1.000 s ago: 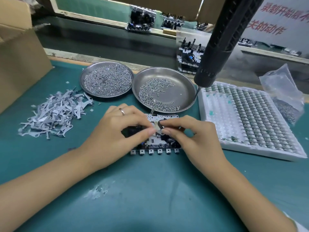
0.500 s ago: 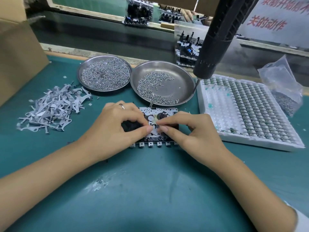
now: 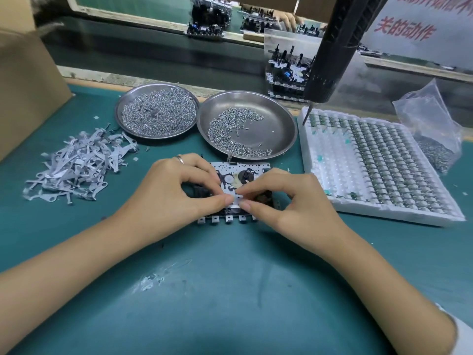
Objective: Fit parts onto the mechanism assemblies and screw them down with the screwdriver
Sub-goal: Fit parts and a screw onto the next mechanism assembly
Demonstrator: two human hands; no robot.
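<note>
A mechanism assembly [image 3: 240,172], a white perforated metal plate with black parts and a row of metal tabs at its front, lies on the green mat in the middle. My left hand [image 3: 169,190] and my right hand [image 3: 289,198] both rest on it, fingers curled. Thumb and fingertips of both hands meet over a small pale part [image 3: 236,198] near the plate's middle and pinch it. The part is mostly hidden by the fingertips. A black electric screwdriver [image 3: 330,49] hangs above the table at the upper right, its bit pointing down, untouched.
Two round steel dishes of screws [image 3: 156,112] [image 3: 279,129] stand behind the assembly. A heap of grey metal levers [image 3: 76,162] lies left, a cardboard box [image 3: 28,85] beyond it. A white tray of small parts [image 3: 384,162] and a plastic bag [image 3: 432,124] are right. Stacked assemblies [image 3: 286,73] stand behind.
Both hands stayed on the assembly, with the fingertips shifting slightly over the small part. The view has moved a little closer and lower.
</note>
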